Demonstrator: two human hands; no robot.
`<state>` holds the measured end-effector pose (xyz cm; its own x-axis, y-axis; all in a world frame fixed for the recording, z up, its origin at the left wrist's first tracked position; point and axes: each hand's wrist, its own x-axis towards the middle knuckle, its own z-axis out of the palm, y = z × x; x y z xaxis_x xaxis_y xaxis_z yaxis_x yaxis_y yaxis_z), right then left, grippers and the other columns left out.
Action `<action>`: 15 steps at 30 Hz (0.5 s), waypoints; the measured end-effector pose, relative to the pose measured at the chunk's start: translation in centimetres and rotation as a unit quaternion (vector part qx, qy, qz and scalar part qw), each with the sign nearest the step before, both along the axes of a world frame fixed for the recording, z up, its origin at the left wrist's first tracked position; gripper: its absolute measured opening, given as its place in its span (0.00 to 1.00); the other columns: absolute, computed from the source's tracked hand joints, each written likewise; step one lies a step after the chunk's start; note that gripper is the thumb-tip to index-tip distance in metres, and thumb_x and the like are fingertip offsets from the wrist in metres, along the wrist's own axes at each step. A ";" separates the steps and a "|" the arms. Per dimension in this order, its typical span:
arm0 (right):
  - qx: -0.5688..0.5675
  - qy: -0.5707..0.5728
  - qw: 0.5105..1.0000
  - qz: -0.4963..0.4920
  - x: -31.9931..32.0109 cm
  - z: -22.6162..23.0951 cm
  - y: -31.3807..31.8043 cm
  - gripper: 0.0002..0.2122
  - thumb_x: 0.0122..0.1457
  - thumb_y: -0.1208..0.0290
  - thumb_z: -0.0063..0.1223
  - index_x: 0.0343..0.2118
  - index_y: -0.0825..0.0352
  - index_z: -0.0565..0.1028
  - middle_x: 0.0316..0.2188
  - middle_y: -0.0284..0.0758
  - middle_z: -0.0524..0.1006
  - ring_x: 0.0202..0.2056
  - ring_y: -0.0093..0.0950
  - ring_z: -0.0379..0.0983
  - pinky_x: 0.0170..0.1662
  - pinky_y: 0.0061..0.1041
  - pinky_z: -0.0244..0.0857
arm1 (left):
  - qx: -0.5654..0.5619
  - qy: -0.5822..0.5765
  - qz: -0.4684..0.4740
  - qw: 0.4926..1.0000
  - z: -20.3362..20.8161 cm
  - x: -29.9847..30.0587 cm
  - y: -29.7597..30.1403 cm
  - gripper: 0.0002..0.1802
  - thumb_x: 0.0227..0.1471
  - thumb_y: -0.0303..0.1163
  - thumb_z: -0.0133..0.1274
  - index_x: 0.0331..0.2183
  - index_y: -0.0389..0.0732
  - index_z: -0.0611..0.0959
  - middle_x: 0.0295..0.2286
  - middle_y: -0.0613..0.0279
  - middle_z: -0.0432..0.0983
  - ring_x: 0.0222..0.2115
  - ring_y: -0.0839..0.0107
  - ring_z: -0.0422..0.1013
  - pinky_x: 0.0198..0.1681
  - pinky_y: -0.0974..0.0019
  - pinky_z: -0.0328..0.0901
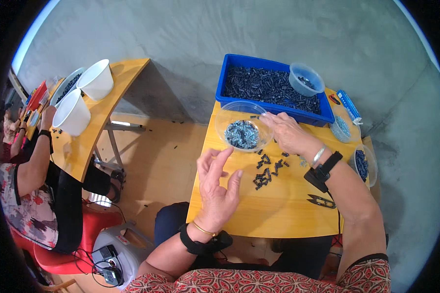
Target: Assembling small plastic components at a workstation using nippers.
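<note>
Right hand (291, 134) is gripping a part-filled tub (235, 112) (left hand (215, 190) spreading, empty); black pieces (263, 179) are lying outside.

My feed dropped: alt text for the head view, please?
The right hand grips the rim of a clear bowl of small parts; the open left hand is nearby. Loose dark pieces lie on the yellow table before a blue tray of dark parts; a co-worker sits left.

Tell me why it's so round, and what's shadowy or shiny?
Head view: the fisheye lens bends straight edges near the dark, round rim; head view again: a soft shadow darkens the grey wall by the yellow table at left, and the silver bracelet gleams.
</note>
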<state>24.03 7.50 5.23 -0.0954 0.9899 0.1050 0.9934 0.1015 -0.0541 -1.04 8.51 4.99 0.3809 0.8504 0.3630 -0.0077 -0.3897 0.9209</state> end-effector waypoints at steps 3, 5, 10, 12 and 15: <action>-0.023 0.001 1.000 -0.004 -0.3 0.2 1.1 0.24 0.47 0.81 0.41 0.51 0.66 0.60 0.52 0.37 0.60 0.43 0.36 0.60 0.46 0.35 0.56 | 0.177 0.118 0.003 0.977 0.6 0.0 2.2 0.23 0.39 0.19 0.54 0.42 0.39 0.73 0.48 0.52 0.57 0.39 0.69 0.63 0.40 0.70 0.62; -0.041 -0.009 0.999 -0.016 -0.8 0.3 1.5 0.24 0.47 0.81 0.41 0.52 0.66 0.60 0.52 0.36 0.59 0.44 0.36 0.60 0.46 0.36 0.55 | 0.193 0.128 -0.021 0.973 0.8 0.3 3.1 0.24 0.38 0.18 0.54 0.42 0.39 0.73 0.49 0.49 0.56 0.43 0.61 0.63 0.45 0.64 0.60; -0.086 0.012 0.995 -0.055 -1.8 0.5 1.9 0.26 0.46 0.81 0.42 0.53 0.65 0.58 0.52 0.33 0.59 0.45 0.36 0.59 0.47 0.40 0.55 | 0.176 0.184 -0.078 0.964 0.4 0.9 4.1 0.22 0.38 0.20 0.54 0.41 0.39 0.73 0.49 0.47 0.55 0.47 0.53 0.61 0.47 0.61 0.58; -0.107 0.006 0.993 -0.058 -2.0 0.1 2.1 0.26 0.47 0.81 0.41 0.53 0.66 0.57 0.52 0.38 0.59 0.47 0.37 0.58 0.49 0.35 0.54 | 0.165 0.200 -0.089 0.962 0.1 1.0 4.2 0.22 0.38 0.21 0.54 0.41 0.39 0.74 0.49 0.46 0.56 0.47 0.52 0.60 0.48 0.61 0.58; -0.041 0.036 0.998 -0.027 -1.3 -1.4 2.4 0.26 0.45 0.81 0.43 0.51 0.67 0.59 0.50 0.34 0.60 0.45 0.37 0.59 0.48 0.39 0.55 | 0.174 0.205 -0.104 0.957 -0.1 1.1 4.6 0.17 0.38 0.21 0.55 0.36 0.37 0.76 0.42 0.48 0.63 0.43 0.54 0.64 0.44 0.63 0.61</action>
<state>22.76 9.92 3.82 -0.0370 0.9989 0.0285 0.9906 0.0404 -0.1307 0.10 13.08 4.85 0.7007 0.5955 0.3931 0.2163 -0.7023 0.6783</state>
